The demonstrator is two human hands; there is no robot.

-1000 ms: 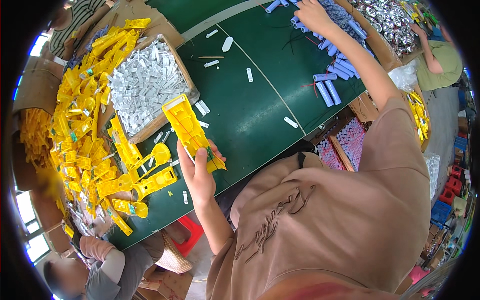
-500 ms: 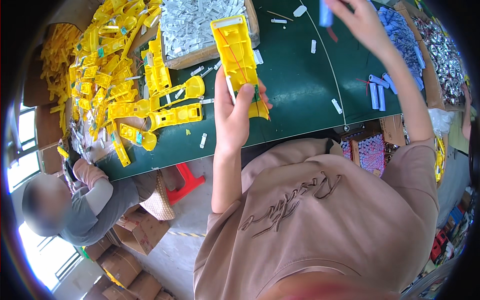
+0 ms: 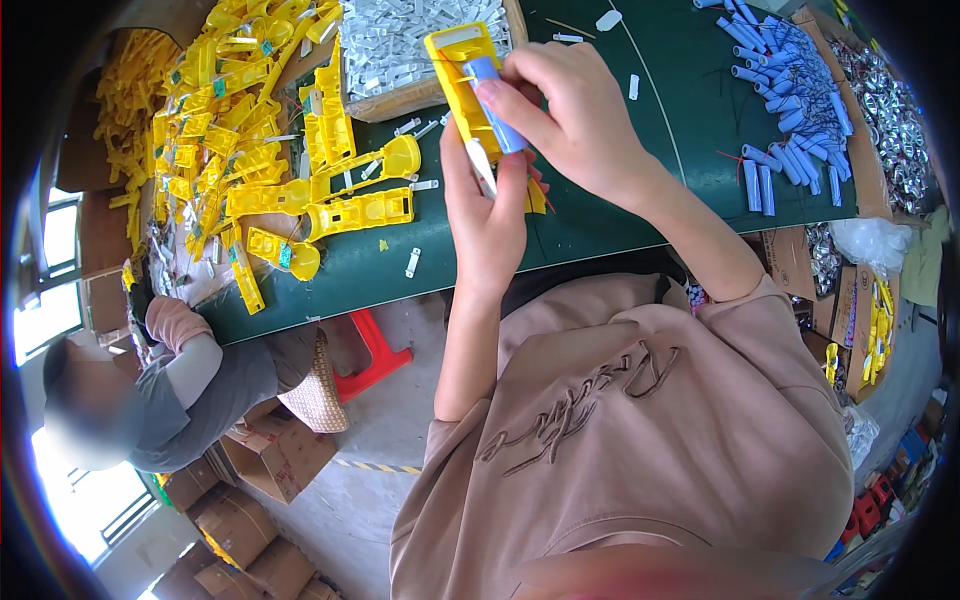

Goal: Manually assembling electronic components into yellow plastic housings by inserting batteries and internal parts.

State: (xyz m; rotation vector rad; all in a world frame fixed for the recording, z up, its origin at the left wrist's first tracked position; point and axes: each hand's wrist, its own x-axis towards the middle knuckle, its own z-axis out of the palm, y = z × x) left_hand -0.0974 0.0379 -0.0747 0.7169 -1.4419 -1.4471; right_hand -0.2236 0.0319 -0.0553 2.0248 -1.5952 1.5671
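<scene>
My left hand (image 3: 487, 215) is closed round the lower part of a yellow plastic housing (image 3: 460, 88), tilted upright above the green table. A white strip shows along the housing's left side, and a thin red wire is near its lower end. With my right hand (image 3: 585, 120) I grip a blue cylindrical battery (image 3: 497, 112), thumb on top, lying lengthwise against the housing's open inner side. The fingers of my right hand are partly hidden behind the battery and housing.
Yellow housings (image 3: 362, 215) are heaped at the left. A box of small white plastic parts (image 3: 400, 95) stands behind my hands. Many blue batteries with wires (image 3: 790, 100) lie at the right, beside a carton of shiny metal parts (image 3: 885, 120). A co-worker (image 3: 190, 390) sits at the left.
My right hand has come leftward from the battery pile, bringing a blue battery to the housing. My left hand still holds the housing, now slightly further right.
</scene>
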